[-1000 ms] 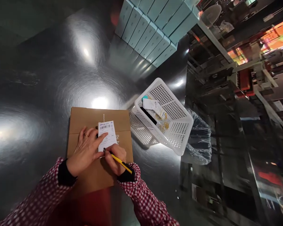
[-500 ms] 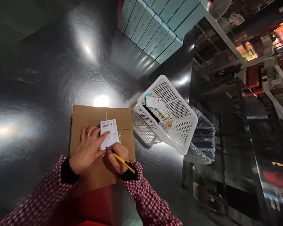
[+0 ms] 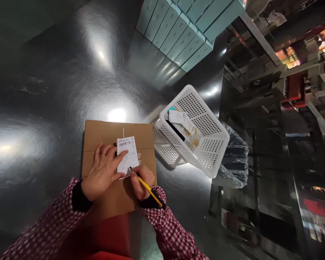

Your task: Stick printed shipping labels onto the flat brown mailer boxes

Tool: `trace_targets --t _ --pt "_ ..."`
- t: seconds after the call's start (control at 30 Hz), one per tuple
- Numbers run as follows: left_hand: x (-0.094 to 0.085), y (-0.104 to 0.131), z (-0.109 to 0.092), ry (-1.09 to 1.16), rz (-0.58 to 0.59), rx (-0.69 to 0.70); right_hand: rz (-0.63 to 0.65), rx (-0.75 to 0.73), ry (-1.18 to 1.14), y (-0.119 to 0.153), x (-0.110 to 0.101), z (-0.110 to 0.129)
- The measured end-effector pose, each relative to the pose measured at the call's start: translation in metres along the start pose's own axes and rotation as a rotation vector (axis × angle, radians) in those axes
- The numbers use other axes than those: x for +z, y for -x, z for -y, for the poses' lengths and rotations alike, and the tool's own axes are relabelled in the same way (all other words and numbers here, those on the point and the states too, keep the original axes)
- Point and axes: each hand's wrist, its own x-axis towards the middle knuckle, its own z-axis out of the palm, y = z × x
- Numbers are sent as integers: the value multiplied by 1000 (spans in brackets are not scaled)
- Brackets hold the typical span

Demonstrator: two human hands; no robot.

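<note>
A stack of white printed slips (image 3: 126,156) with a barcode lies on a flat brown cardboard box (image 3: 103,130). My left hand (image 3: 104,169) rests open on the cardboard, fingers spread, its thumb and index finger pressing on the slips' left side. My right hand (image 3: 143,181) is closed round a yellow pen (image 3: 149,188) with a black tip and black end. The pen's tip points at the lower right part of the top slip; whether it touches the paper I cannot tell. The lettering on the cardboard is partly hidden behind my right hand.
A white perforated basket (image 3: 219,151) stands right of the cardboard, with paper slips (image 3: 178,117) and a black item (image 3: 175,130) inside. Pale boxes (image 3: 176,32) line the far side of the shiny metal table (image 3: 56,97). Clear plastic wrapping (image 3: 234,159) sits beyond the basket.
The pen tip has shifted slightly right along the lower part of the top slip, with my right hand. My left hand stays on the slips. The whole view has shifted a little.
</note>
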Motion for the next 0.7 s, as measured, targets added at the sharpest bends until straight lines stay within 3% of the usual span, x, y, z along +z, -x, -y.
trace_targets --t 0.17,0.7 --pt "0 0 -1 -16 -3 -3 103 4 -24 -2 0 1" --pt "1 0 0 -16 -8 -8 120 12 -39 -5 -2 2"
